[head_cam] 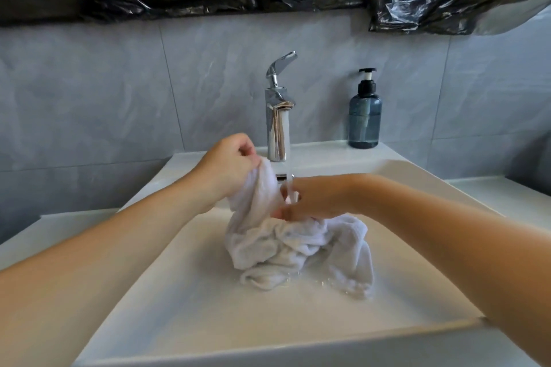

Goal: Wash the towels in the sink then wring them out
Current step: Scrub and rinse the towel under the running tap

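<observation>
- My left hand (231,162) pinches a top fold of the towel (298,250), lifting it up beside the tap (278,116).
- My right hand (313,198) sits lower, fingers curled into the cloth right under the stream.
- The hands are apart, each clamped on its own part of the towel.
- The towel's bulk lies bunched and wet in the sink (185,301), near the middle.
- Water runs, so I judge this the washing step; no wringing yet.
- Next I should rub the folds together, then gather the cloth tight for a twist.
- A soap bottle (365,116) stands on the ledge, right of the tap.
</observation>
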The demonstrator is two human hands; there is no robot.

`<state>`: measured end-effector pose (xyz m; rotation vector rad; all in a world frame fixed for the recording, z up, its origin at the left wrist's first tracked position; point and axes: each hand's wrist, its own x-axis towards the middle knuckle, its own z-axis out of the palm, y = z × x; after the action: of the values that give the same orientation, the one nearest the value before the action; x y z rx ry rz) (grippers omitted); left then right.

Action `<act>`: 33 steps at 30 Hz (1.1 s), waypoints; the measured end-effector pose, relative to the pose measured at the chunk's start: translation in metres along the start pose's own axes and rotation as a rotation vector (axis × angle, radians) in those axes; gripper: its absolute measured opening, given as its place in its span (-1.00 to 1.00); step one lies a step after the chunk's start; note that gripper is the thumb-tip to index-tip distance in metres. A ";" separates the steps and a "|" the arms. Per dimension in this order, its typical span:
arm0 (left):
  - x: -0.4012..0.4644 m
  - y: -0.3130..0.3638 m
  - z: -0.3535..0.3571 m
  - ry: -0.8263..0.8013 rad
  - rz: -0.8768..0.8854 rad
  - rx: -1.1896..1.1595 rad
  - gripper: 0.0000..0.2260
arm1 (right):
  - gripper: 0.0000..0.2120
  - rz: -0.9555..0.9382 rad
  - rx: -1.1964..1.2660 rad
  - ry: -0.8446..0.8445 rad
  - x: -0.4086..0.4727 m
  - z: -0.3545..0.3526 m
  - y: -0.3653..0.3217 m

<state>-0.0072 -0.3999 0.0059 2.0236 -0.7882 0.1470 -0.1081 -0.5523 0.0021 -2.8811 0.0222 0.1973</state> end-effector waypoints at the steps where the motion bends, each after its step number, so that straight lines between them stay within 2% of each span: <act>1: -0.001 0.003 0.001 -0.009 0.004 -0.102 -0.80 | -0.71 -0.011 0.004 0.036 0.002 0.001 0.000; 3: -0.002 0.002 0.005 -0.027 -0.001 -0.172 -0.79 | -0.81 0.010 0.017 0.050 0.003 -0.004 0.002; 5: -0.002 -0.004 0.011 -0.018 -0.018 -0.078 -0.81 | -0.84 0.074 0.054 0.050 -0.004 -0.019 0.008; 7: -0.005 -0.008 0.021 -0.044 -0.044 0.044 -0.84 | -0.82 0.123 0.060 0.138 -0.012 -0.032 0.015; 9: -0.013 -0.007 0.033 -0.196 -0.078 0.072 -0.88 | -0.81 0.103 -0.079 0.210 -0.012 -0.030 0.019; 10: -0.018 -0.006 0.038 -0.296 -0.094 0.119 -0.84 | -0.83 0.064 -0.198 0.195 -0.012 -0.021 0.020; 12: -0.025 -0.003 0.047 -0.457 -0.064 0.401 -0.70 | -0.85 0.002 -0.386 0.112 -0.011 0.003 0.023; 13: -0.026 -0.003 0.049 -0.476 -0.033 0.541 -0.70 | -0.84 -0.008 -0.410 0.075 -0.016 0.012 0.026; 14: -0.026 -0.003 0.051 -0.457 -0.004 0.617 -0.75 | -0.84 -0.012 -0.381 0.050 -0.020 0.018 0.029; 16: -0.027 -0.002 0.053 -0.401 0.052 0.604 -0.90 | -0.86 0.019 -0.322 0.018 -0.021 0.022 0.033; 19: -0.030 0.002 0.061 -0.389 0.085 0.385 -0.75 | -0.81 0.117 -0.429 -0.024 -0.011 0.024 0.039; 21: -0.032 0.003 0.062 -0.403 0.074 0.307 -0.71 | -0.77 0.089 -0.467 0.006 -0.007 0.026 0.040; 25: -0.027 -0.007 0.051 -0.301 0.068 0.459 -0.79 | -0.82 -0.081 -0.322 0.123 -0.010 0.029 0.027; 26: -0.029 -0.004 0.053 -0.310 0.073 0.441 -0.79 | -0.81 -0.082 -0.332 0.129 -0.011 0.027 0.028; 29: -0.033 0.006 0.058 -0.417 0.040 0.299 -0.71 | -0.80 0.089 -0.323 0.119 -0.014 0.023 0.032; 31: -0.028 0.004 0.054 -0.388 0.026 0.356 -0.73 | -0.84 0.042 -0.317 0.133 -0.016 0.022 0.030; 33: -0.023 0.002 0.047 -0.316 -0.012 0.451 -0.77 | -0.78 -0.069 -0.301 0.183 -0.019 0.021 0.022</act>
<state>-0.0360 -0.4271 -0.0278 2.5173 -1.0067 -0.0065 -0.1300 -0.5687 -0.0208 -3.1833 -0.0798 -0.0840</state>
